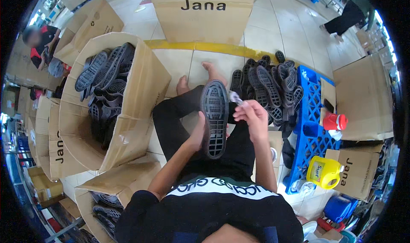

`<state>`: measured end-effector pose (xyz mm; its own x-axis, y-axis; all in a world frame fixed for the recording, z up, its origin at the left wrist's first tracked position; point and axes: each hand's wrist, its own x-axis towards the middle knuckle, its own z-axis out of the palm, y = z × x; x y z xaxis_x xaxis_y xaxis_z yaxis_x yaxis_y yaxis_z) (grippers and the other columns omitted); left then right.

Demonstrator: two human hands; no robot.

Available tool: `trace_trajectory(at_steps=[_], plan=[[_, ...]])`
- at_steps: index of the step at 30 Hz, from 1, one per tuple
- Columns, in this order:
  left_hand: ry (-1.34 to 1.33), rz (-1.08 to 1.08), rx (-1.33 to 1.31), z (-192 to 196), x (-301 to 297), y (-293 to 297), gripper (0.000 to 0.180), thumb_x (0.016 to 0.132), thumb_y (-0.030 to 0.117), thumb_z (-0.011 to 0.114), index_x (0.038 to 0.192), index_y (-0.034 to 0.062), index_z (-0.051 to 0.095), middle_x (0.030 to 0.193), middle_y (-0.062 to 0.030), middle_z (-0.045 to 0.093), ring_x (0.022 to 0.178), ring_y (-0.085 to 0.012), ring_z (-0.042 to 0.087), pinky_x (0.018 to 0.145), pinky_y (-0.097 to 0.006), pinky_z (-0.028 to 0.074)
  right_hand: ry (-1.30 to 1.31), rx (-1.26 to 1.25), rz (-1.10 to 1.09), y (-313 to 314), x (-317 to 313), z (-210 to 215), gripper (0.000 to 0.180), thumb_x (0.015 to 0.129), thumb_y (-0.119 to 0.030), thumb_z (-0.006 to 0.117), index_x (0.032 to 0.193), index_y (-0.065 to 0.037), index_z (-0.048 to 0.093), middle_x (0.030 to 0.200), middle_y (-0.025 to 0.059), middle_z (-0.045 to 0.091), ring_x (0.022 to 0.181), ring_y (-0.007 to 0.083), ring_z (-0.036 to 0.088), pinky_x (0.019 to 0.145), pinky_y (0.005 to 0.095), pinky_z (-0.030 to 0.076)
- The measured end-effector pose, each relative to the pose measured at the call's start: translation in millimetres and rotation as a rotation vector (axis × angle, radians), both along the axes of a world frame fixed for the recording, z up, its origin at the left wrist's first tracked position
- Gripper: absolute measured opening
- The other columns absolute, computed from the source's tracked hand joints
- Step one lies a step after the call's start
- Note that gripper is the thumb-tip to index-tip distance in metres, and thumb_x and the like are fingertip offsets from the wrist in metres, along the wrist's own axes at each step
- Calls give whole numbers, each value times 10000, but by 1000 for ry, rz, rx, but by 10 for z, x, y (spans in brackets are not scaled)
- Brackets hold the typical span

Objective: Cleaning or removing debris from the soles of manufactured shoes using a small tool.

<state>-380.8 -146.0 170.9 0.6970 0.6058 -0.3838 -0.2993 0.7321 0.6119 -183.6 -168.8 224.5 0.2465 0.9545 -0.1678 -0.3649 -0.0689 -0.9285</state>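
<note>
Here, the left hand (197, 132) curls around the left edge of a dark shoe sole (215, 115) above the lap. Just right of it, the right hand (255, 120) pinches a small pale object (235, 98), while a sole pile (267, 85) lies farther right, beside a blue pallet (311, 130).

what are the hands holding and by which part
Left hand: a sole, by its left edge, near the middle. Right hand: a small pale item, by its lower end.

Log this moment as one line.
Left hand: gripping dark sole | Right hand: pinching small pale item | Nearby: open carton, sole pile, blue pallet
</note>
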Motion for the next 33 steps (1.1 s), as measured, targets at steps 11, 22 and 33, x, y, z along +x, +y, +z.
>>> trace_trajectory(at_steps=[11,22,33], plan=[[-23,21,98,-2,-37,50,922,899,760,80,1257,51,548,1099,-106,653,935,-199,646,808,-329,518,-38,87,6,463,-463,198,220,1007,-165,532,950,30,616,853,103,661,705,162,656,662,284,564],[-26,16,107,-62,-22,-27,903,911,747,97,1296,44,512,1112,-130,643,943,-244,669,802,-355,548,-546,147,173,435,-330,160,166,996,-136,521,935,1,591,773,51,606,662,117,555,621,246,442],[28,394,111,159,-14,339,841,924,740,196,1258,40,519,1035,-132,655,900,-255,677,791,-377,554,-1004,400,644,241,-320,338,73,911,-58,594,958,-5,575,837,159,562,747,356,586,700,397,494]])
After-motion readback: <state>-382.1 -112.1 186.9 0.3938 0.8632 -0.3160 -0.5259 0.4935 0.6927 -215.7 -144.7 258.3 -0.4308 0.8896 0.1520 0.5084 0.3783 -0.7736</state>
